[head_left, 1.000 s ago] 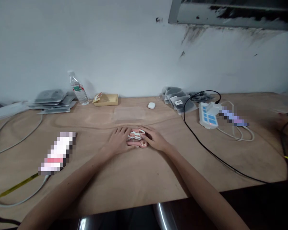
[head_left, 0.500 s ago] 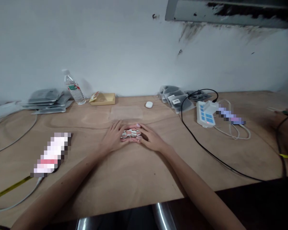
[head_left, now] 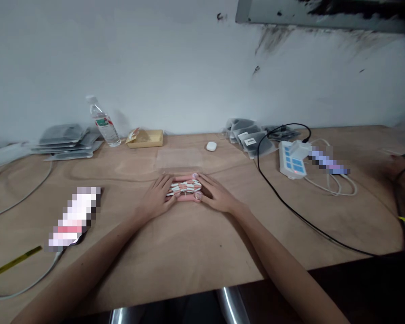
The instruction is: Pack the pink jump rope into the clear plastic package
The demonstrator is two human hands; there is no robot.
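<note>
Both my hands rest on the wooden table (head_left: 195,243) around a small pile of red-and-white tags (head_left: 185,187). My left hand (head_left: 157,198) cups the pile's left side with fingers curved against it. My right hand (head_left: 216,194) presses in from the right, thumb and fingers closed around the pile. The pile lies squeezed between the two hands, and part of it is hidden by the fingers.
A clear plastic sheet (head_left: 179,158) lies just behind the hands. Farther back stand a water bottle (head_left: 103,120), a tan box (head_left: 145,138), a white earbud case (head_left: 211,146) and grey pouches (head_left: 67,141). A power strip (head_left: 292,159) and black cable (head_left: 290,211) lie right.
The pile has been gathered tighter between my hands and sits slightly farther from me. The view shifted a little.
</note>
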